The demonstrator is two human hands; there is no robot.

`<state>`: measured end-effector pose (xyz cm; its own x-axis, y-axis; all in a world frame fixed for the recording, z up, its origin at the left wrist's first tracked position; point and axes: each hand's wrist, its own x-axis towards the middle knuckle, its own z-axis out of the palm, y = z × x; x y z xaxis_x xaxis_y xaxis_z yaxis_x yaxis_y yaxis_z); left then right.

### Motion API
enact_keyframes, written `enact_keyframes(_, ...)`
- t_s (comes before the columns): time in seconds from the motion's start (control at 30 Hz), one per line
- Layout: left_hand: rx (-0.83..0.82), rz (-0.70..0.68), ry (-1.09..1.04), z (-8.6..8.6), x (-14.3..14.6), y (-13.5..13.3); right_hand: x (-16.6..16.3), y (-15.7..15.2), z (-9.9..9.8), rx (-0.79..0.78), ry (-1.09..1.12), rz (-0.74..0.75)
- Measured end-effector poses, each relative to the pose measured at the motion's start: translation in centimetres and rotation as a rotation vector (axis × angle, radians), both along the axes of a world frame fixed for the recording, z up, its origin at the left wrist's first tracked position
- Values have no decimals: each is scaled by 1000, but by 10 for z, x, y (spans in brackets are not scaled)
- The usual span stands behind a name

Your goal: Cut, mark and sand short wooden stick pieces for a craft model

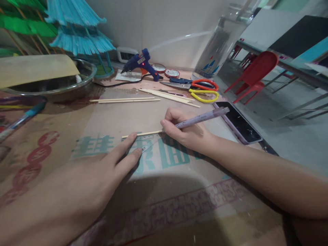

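In the middle of the cardboard lies a thin bamboo stick [150, 133], with a clear set square [146, 144] along its near side. My left hand [107, 171] reaches in from the left, its index finger and thumb stretched out and apart, pressing on the stick and the set square. A pale purple pen [202, 118] is gripped in my right hand [187, 133], its upper end pointing up and to the right. The pen's tip is hidden behind my fingers, near the stick's right end.
Bamboo sticks [128, 100], flat wooden strips [169, 96] and scissors [203, 89] lie beyond my hands. A blue glue gun [139, 63] stands near the wall. A phone [241, 123] lies right, a tall water bottle [215, 48] behind; a metal bowl [87, 77] sits left.
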<state>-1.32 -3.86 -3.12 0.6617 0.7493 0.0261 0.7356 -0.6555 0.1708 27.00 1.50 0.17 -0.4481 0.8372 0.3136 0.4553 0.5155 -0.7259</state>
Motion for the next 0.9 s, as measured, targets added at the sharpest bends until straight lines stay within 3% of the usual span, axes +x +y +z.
enact_keyframes(0.13, 121, -84, 116, 13, 10, 8, 0, 1, 2, -26, -6, -66)
enact_keyframes(0.33, 117, -47, -1, 31, 22, 34, 2, 1, 1, -45, -10, -129)
enact_keyframes(0.53, 127, -59, 78, 42, 37, 61, 3, 0, -4, -9, 17, -100)
enact_keyframes(0.63, 59, 15, -10, 45, 45, 65, 6, -6, -4, 100, 14, -75)
enact_keyframes(0.8, -29, 273, -235, 64, 41, 73, 10, -19, 0, 490, -59, 38)
enact_keyframes(0.9, -230, 401, -450, 76, 30, 81, 9, -19, 1, 600, -96, 103)
